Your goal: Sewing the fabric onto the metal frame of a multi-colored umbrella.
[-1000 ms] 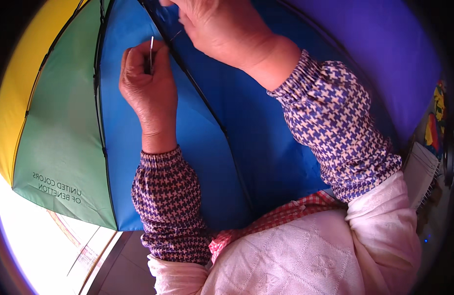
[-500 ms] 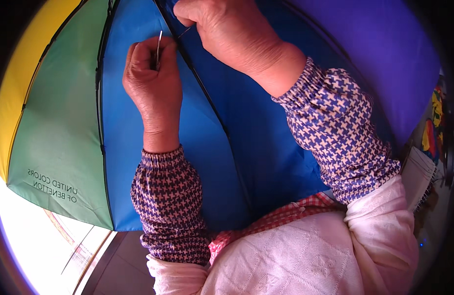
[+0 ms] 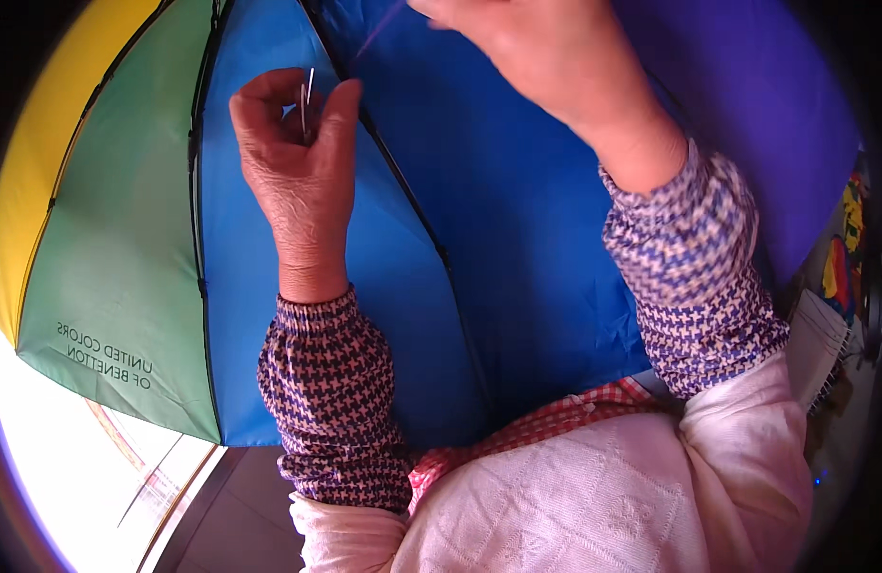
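Observation:
A multicoloured umbrella canopy point(image 3: 546, 258) is spread in front of me with its ribs showing. My left hand point(image 3: 303, 172) is beside a black rib point(image 3: 388, 153) on the blue panel. Its curled fingers hold a thin metal tool point(image 3: 311, 86) that looks like small thread snips; its thumb stands apart. Farther up and to the right, my right hand point(image 3: 565, 76) is blurred, its fingertips partly cut off by the top edge. A purple thread point(image 3: 379, 31) slants from those fingers down toward the rib, seemingly pulled tight.
Green point(image 3: 126, 220) and yellow point(image 3: 50, 162) panels lie to the left, a purple panel point(image 3: 775, 124) to the right. A spiral-bound pad point(image 3: 815, 334) and some colourful items point(image 3: 837, 267) are at the right edge. Red checked cloth point(image 3: 556, 411) crosses my lap.
My right hand has moved up and to the right, away from the rib, drawing the thread with it. My left thumb has spread from the fingers; that hand has hardly moved.

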A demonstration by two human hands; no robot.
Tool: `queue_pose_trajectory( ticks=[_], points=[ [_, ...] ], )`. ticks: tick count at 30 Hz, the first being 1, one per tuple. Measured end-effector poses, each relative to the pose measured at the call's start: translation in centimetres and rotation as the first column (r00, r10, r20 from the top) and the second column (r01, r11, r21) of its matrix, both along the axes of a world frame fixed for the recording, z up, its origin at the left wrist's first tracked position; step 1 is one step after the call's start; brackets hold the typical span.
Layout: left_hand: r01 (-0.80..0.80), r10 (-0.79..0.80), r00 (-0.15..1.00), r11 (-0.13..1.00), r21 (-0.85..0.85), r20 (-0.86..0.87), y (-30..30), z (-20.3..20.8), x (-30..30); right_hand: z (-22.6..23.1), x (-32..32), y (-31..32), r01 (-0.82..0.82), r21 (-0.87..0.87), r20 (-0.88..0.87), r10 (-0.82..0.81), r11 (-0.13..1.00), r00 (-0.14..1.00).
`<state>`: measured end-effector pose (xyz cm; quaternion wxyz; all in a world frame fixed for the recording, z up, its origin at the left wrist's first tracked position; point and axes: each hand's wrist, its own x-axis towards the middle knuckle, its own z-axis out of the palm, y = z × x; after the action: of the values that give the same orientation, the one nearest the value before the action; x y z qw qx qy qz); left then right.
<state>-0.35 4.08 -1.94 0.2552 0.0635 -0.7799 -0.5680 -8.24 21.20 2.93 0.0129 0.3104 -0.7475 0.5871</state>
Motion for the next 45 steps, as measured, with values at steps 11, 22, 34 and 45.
queue_pose_trajectory(
  ticks=[11,22,34,45],
  points=[
    [-0.008,0.008,0.998,1.000,0.003,-0.055,0.6,-0.1,-0.3,2.3,-0.3,1.8,0.020,-0.413,0.684,0.296,0.910,0.667],
    [0.060,-0.069,0.997,0.977,-0.203,-0.042,0.4,2.3,-0.1,-2.2,0.9,0.8,-0.138,0.113,-0.366,0.170,0.984,0.915],
    [-0.069,-0.051,0.965,0.897,0.437,0.257,0.9,3.8,-0.4,-5.4,2.3,-4.7,0.299,0.064,-0.522,-0.223,0.952,0.823],
    [-0.141,0.010,0.959,0.883,0.448,0.284,0.3,3.5,-0.1,-6.2,2.3,-3.9,0.208,0.138,-0.441,-0.128,0.968,0.888]
  ],
)
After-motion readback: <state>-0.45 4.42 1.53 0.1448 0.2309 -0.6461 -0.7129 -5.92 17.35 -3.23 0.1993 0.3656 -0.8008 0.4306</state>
